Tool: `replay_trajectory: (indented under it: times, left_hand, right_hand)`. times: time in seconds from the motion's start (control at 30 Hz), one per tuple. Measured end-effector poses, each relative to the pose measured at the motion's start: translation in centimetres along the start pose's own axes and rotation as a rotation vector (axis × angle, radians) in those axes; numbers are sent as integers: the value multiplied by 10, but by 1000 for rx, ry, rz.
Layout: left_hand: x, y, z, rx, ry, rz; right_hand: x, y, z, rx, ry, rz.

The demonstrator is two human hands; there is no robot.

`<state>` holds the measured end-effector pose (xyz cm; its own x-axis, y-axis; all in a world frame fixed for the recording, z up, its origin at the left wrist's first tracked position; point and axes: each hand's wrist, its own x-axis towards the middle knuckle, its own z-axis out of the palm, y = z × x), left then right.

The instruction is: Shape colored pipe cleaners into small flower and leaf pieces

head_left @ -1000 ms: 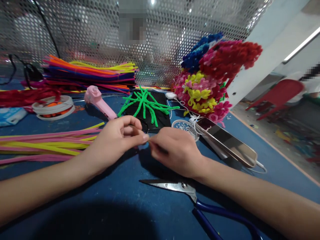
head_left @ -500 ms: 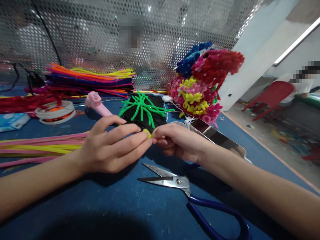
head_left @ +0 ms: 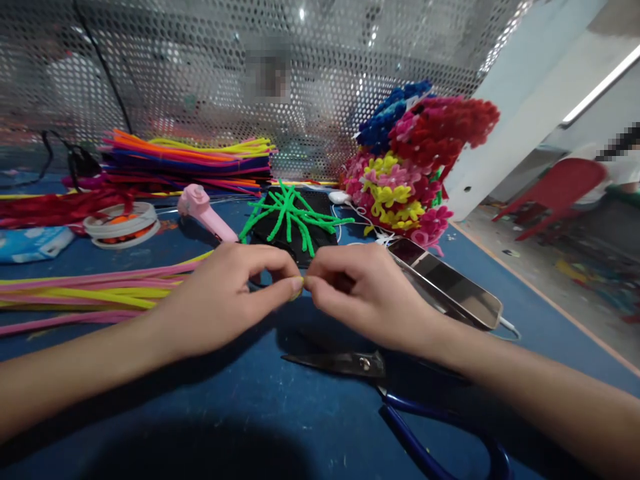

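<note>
Thumb and forefinger of my left hand [head_left: 235, 290] are pinched on a small yellow pipe cleaner piece [head_left: 297, 292], mostly hidden by the fingers. My right hand [head_left: 365, 287] pinches at the same piece from the right, its fingertips almost against the left ones. Below the hands lie scissors [head_left: 367, 364] with dark blue handles, partly in my right arm's shadow. Just beyond the fingers, a bundle of bright green pipe cleaners [head_left: 287, 212] rests spread out on a black object [head_left: 300, 250].
Pink and yellow pipe cleaners [head_left: 100, 293] lie at left, with a white spool [head_left: 123, 233] and a pink handheld device [head_left: 205, 212] behind. Coloured stems [head_left: 190, 163] and fuzzy flowers [head_left: 400, 173] stand by the perforated panel [head_left: 200, 67]. A phone [head_left: 450, 283] lies right.
My left hand has turned from outstretched fingers to a thumb-and-forefinger pinch. My right hand has rotated too, and the yellow piece is more covered. The view has shifted slightly.
</note>
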<state>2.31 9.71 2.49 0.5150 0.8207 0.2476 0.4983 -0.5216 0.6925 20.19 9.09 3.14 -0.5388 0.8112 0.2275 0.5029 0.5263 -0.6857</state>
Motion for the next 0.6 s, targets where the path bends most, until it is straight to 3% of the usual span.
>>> replay_trajectory:
  times: [0.13, 0.17, 0.23, 0.3, 0.37, 0.47, 0.6]
  left_hand:
    - [2, 8, -3, -708, -424, -525]
    - [1, 7, -2, -859, -489, -622]
    - [1, 5, 2, -1063, -514, -737]
    - [-1, 3, 6, -1139, -403, -745]
    - [-4, 2, 11, -1130, -241, -712]
    - [-10, 2, 19, -1070, -91, -694]
    - [-21, -1, 32, -1014, 39, -658]
  right_hand:
    - [-9, -4, -9, -581, -70, -628]
    - [-11, -4, -11, -659, -94, -735]
    - [-14, -2, -15, -772, -83, -789]
    - [-23, -2, -19, -847, -35, -617]
    - [-40, -2, -24, -859, -20, -313]
    - [-81, -1, -30, -756, -122, 66]
    - [-130, 1, -25, -737, -179, 253]
